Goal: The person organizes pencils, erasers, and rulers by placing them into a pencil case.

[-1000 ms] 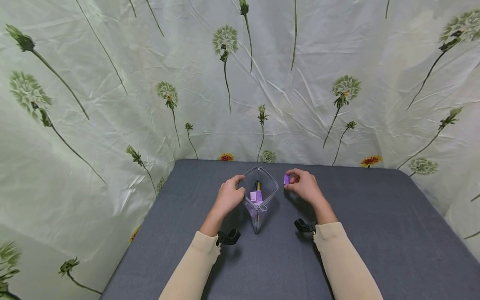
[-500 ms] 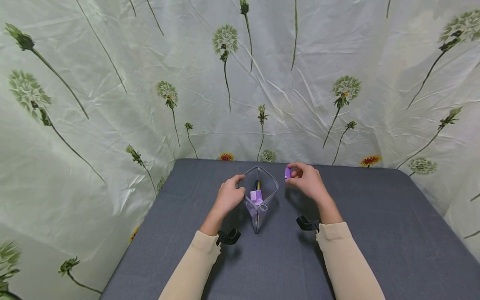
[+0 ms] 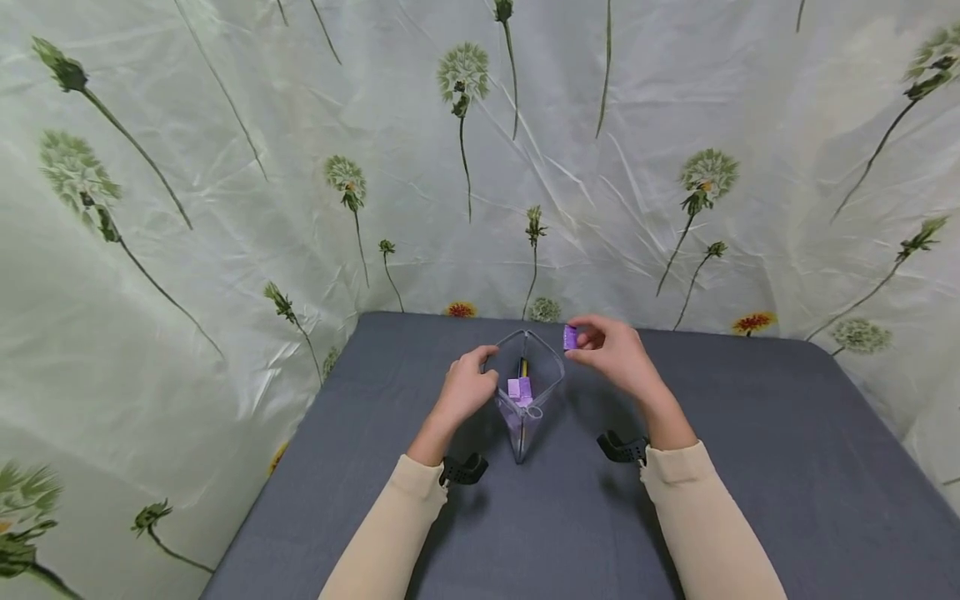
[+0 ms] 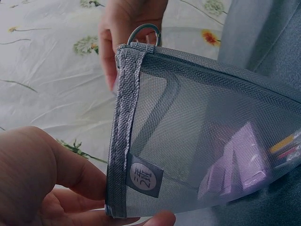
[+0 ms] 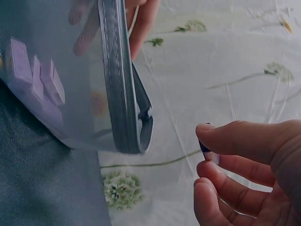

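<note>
A grey mesh zip pouch [image 3: 521,435] stands with its mouth spread wide. My left hand [image 3: 467,385] pinches the left side of its rim, the thumb outside in the left wrist view. Several light purple small boxes [image 4: 249,150] and a yellow pencil-like stick [image 4: 283,142] show through the mesh. Just right of the pouch mouth, above the table, my right hand [image 3: 618,358] holds a small purple block [image 3: 570,337] between thumb and fingertips. In the right wrist view the block [image 5: 210,154] shows a dark blue edge, mostly covered by the fingers.
The dark grey cloth-covered table [image 3: 720,467] ends at a pale floral curtain [image 3: 585,192] behind the pouch. A metal ring [image 4: 144,34] hangs at the near corner of the pouch's rim. Black wrist mounts [image 3: 621,448] stick out inward from both forearms.
My right hand has lifted the purple block and brought it closer to the pouch mouth. The left hand keeps its hold on the rim. The head view has shifted slightly.
</note>
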`<state>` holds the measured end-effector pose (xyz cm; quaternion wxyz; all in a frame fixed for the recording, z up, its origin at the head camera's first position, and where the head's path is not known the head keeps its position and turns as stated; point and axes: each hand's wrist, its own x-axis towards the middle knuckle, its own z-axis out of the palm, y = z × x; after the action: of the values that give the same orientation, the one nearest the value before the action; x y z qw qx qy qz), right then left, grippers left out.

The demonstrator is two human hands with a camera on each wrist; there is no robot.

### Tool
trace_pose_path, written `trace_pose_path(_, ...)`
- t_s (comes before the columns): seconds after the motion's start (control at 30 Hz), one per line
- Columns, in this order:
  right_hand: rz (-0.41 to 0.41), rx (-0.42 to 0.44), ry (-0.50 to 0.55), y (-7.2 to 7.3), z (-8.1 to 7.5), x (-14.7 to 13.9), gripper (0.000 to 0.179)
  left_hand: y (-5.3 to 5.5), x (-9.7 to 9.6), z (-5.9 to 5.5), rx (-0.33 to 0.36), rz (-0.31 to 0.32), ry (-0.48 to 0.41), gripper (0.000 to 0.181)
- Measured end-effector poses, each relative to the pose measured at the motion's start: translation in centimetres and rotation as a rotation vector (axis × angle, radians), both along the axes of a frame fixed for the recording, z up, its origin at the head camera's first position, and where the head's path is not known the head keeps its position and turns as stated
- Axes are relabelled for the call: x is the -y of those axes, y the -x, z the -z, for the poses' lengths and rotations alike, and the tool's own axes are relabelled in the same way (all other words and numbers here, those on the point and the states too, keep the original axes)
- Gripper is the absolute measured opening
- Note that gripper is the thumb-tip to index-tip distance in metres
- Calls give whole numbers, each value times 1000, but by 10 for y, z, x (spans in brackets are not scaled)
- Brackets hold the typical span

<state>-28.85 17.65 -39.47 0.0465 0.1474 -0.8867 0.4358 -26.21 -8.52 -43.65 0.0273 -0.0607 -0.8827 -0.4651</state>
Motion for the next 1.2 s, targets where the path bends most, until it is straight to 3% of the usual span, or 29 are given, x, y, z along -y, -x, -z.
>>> trace_pose_path(0.23, -73, -18, -24, -3, -14, 18, 45, 2, 0, -2, -13, -7, 10, 50)
trace_pose_path(0.43, -122, -8, -71, -4, -17, 34, 45, 0, 1, -2, -12, -16, 20, 51)
trace_pose_path(0.97, -191, 29, -244, 2, -12, 72, 42, 1, 1, -2, -13, -29, 38, 48)
trace_pose_path(1.2, -229, 73, -316, 2, -6, 74, 53, 1, 1, -3, 6, -14, 34, 50)
